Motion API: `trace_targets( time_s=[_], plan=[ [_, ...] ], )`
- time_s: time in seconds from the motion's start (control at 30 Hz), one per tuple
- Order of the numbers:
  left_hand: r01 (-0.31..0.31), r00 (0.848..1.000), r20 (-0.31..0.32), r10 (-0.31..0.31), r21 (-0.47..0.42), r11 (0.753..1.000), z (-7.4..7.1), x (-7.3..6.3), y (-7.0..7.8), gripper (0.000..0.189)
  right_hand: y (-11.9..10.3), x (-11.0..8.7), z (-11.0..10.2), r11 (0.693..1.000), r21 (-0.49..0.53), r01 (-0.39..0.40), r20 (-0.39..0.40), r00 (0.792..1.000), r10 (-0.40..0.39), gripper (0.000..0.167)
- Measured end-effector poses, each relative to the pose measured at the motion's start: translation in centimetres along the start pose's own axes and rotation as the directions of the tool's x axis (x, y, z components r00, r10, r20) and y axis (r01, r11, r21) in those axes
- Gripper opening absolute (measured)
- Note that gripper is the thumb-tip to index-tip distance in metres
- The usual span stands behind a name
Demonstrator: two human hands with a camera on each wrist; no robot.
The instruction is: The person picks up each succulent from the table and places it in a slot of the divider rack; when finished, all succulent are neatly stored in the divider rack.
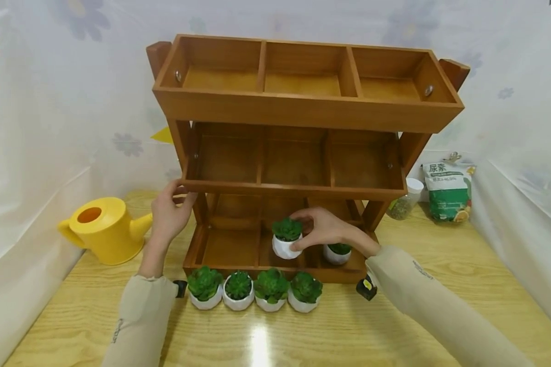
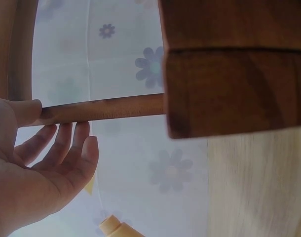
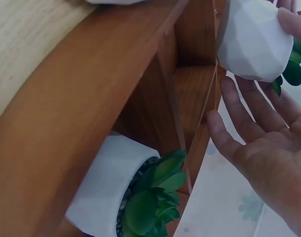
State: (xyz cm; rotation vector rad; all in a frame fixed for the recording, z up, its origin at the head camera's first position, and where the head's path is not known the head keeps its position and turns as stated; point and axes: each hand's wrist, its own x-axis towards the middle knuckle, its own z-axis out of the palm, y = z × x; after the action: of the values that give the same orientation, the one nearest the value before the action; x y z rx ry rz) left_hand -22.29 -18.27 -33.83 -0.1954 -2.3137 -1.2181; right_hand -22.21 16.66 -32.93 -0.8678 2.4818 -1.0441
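Note:
My right hand [image 1: 325,228] pinches a small potted succulent [image 1: 285,248] by its white faceted pot, in front of the bottom tier of a brown wooden plant stand [image 1: 303,109]. In the right wrist view the thumb lies on one side of the white pot [image 3: 256,42] and the fingers on the other. Another potted succulent [image 1: 337,254] sits in the right bottom compartment, partly hidden by the right arm. At the stand's left side, my left hand [image 1: 172,211] grips the middle tier's edge, thumb above the wooden bar [image 2: 103,109] and fingertips beneath it.
Several potted succulents [image 1: 270,288] stand in a row along the stand's front. A yellow watering can [image 1: 107,232] is at the left. To the right are a lidded clear jar [image 1: 400,206] and a green-and-white bag [image 1: 448,196], closed with a clip.

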Motion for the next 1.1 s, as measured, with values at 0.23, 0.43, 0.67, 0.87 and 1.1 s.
trace_targets(
  time_s=[0.23, 0.43, 0.67, 0.87, 1.1],
  plan=[
    [0.009, 1.000, 0.004, -0.009, -0.005, 1.000, -0.1, 0.1, 0.2, 0.034, 0.3, 1.4, -0.1, 0.994, -0.093, -0.058, -0.018, 0.998, 0.056, 0.067],
    [0.034, 0.999, 0.016, -0.034, -0.024, 0.999, 0.1, 0.0, 0.3, 0.034, 0.8, 1.9, 0.5, 0.978, -0.133, -0.157, 0.024, 0.986, 0.162, 0.076],
    [0.051, 0.998, 0.021, -0.051, -0.022, 0.998, 0.0, 0.0, 0.3, 0.036, 0.8, 2.7, 1.6, 0.954, -0.236, -0.183, 0.046, 0.979, 0.199, 0.079],
    [0.045, 0.999, 0.010, -0.044, -0.026, 0.999, -0.1, 0.0, 0.3, 0.035, 0.8, 2.9, 1.8, 0.946, -0.276, -0.173, 0.108, 0.972, 0.210, 0.079],
    [0.054, 0.998, 0.016, -0.053, -0.020, 0.998, -0.1, -0.1, 0.4, 0.035, 1.2, 2.7, 1.9, 0.957, -0.276, -0.084, 0.141, 0.982, 0.127, 0.071]
  ],
)
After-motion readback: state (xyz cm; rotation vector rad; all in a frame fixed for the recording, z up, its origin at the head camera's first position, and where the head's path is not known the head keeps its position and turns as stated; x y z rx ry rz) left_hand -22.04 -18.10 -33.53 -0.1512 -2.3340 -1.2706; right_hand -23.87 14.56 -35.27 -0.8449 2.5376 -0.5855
